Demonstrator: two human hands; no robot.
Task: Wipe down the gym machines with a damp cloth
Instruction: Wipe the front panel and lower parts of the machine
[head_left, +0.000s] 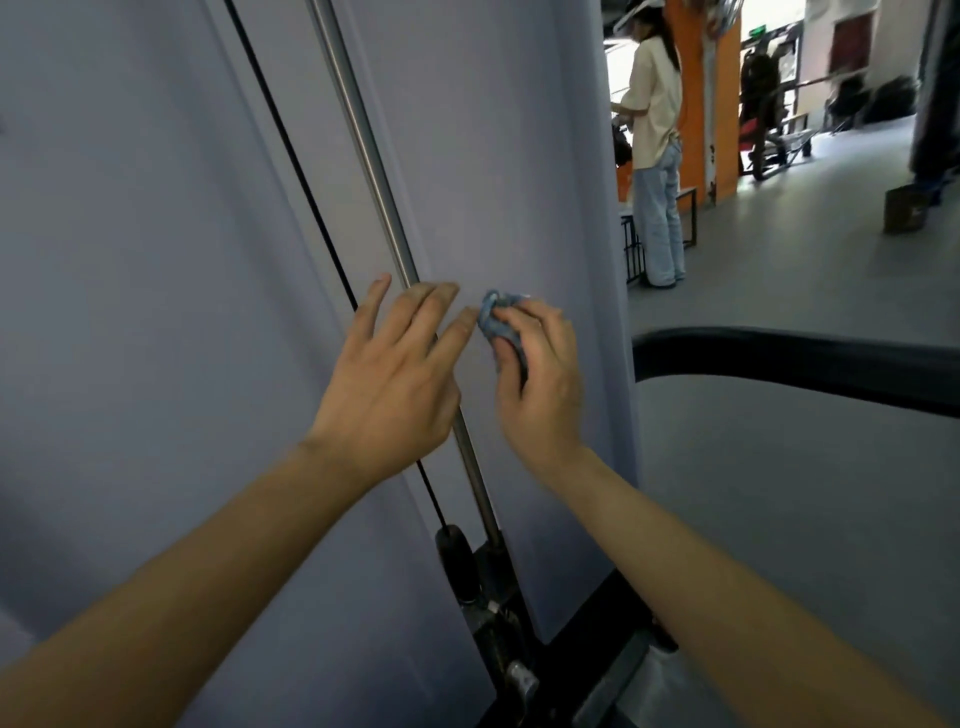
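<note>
The right hand (540, 384) clamps its fingers round the bunched cloth (501, 322), pressing it to the grey panel (493, 156) just beside the spread, straight fingertips of the left hand (395, 384) — seemingly bracing over the steel rod (363, 140).

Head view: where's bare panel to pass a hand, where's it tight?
Free: pale grey machine panel above the crumpled blue cloth, between the round steel rod and the panel's right edge; also the stretch left of the thin black cable. Crowded: where left hand crosses the rod and right hand grips the cloth.
</note>
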